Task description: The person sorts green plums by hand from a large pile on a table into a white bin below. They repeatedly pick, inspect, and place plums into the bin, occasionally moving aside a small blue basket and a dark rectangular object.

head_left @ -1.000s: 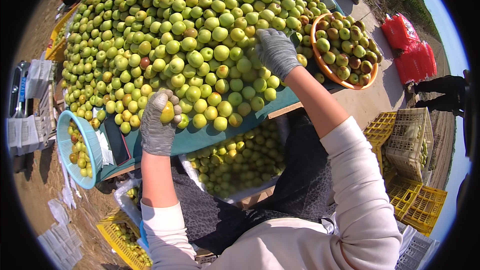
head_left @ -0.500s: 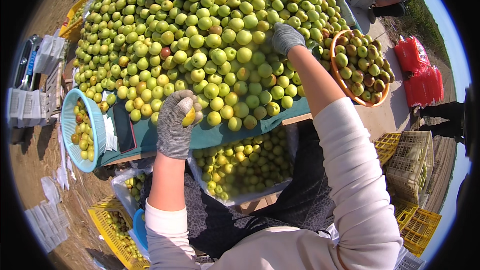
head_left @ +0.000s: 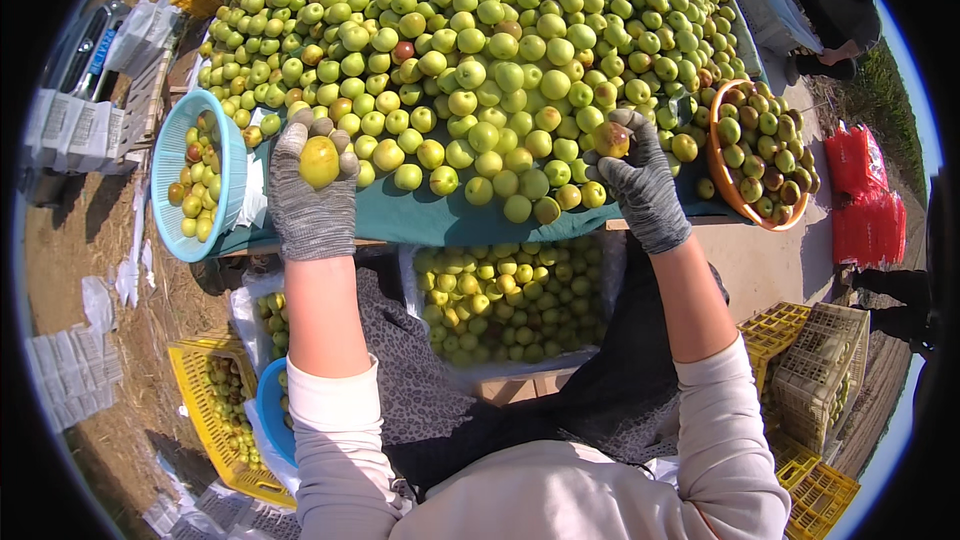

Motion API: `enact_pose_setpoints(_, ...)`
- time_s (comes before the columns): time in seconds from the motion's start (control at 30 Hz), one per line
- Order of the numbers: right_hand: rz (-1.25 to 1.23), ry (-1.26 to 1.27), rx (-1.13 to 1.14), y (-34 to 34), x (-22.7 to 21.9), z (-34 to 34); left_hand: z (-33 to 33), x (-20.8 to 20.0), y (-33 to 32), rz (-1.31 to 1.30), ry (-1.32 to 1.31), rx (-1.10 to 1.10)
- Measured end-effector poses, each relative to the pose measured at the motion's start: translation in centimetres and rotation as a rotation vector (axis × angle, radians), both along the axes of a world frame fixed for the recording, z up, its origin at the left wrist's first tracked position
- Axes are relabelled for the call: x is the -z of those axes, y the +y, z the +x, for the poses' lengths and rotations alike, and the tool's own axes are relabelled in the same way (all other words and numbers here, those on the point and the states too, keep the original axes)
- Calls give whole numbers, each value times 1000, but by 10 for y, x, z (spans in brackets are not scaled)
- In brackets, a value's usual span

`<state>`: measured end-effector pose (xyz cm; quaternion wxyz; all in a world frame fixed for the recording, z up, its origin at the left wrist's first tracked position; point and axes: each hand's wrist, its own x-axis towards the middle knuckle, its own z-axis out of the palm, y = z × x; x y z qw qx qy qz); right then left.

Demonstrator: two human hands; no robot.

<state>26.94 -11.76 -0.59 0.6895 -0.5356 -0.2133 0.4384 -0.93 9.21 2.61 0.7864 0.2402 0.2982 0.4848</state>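
Note:
My left hand point(head_left: 315, 208), in a grey knitted glove, is closed around a yellowish jujube point(head_left: 320, 162) at the left front of the heap. On the right, my gloved right hand point(head_left: 645, 185) grips a reddish-brown jujube point(head_left: 612, 140) between thumb and fingers above the front edge. A large heap of green jujubes point(head_left: 480, 60) covers the teal cloth point(head_left: 430, 215) on the table between and beyond both hands. Beside my left hand stands a light blue basket point(head_left: 235, 165) with some jujubes. An orange basket point(head_left: 716, 165) full of browner ones is just right of my right hand.
Below the table edge, between my knees, sits a lined crate of green jujubes point(head_left: 510, 300). Yellow crates point(head_left: 190, 380) stand at lower left and right, a blue basin point(head_left: 272, 410) by my left forearm. Red bags point(head_left: 865, 190) and another person point(head_left: 835, 10) are at right.
My right hand has come back from the middle of the heap toward the front right, now with a reddish-brown jujube. My left hand has moved left and forward, its jujube turned upward.

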Motion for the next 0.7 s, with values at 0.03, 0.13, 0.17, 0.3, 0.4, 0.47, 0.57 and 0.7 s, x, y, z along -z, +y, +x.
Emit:
enact_pose_setpoints(0.03, -18, 166, -12, -4, -1, -4, -18, -3, 4, 29, 29, -99)
enact_pose_setpoints(0.13, -22, 353, -136, -12, 3, -5, -88, 7, 9, 95, 138, -370)
enact_pose_setpoints(0.17, -89, 335, -136, -12, 5, -3, -117, 19, 7, -12, 193, -474)
enact_pose_setpoints(0.3, -182, 278, -207, -9, 16, 5, -232, 125, -23, -232, 692, -669)
enact_pose_setpoints(0.4, -241, 285, -165, -9, 22, 6, -313, 216, -50, -195, 1139, -381)
enact_pose_setpoints(0.47, -280, 286, -170, -9, 25, 4, -337, 256, -56, -256, 1095, -415)
enact_pose_setpoints(0.57, -370, 299, -169, -9, 23, 1, -325, 250, -54, -95, 1115, -447)
enact_pose_setpoints(0.7, -331, 137, -366, -4, 16, -10, -228, 131, -49, 431, 1128, -467)
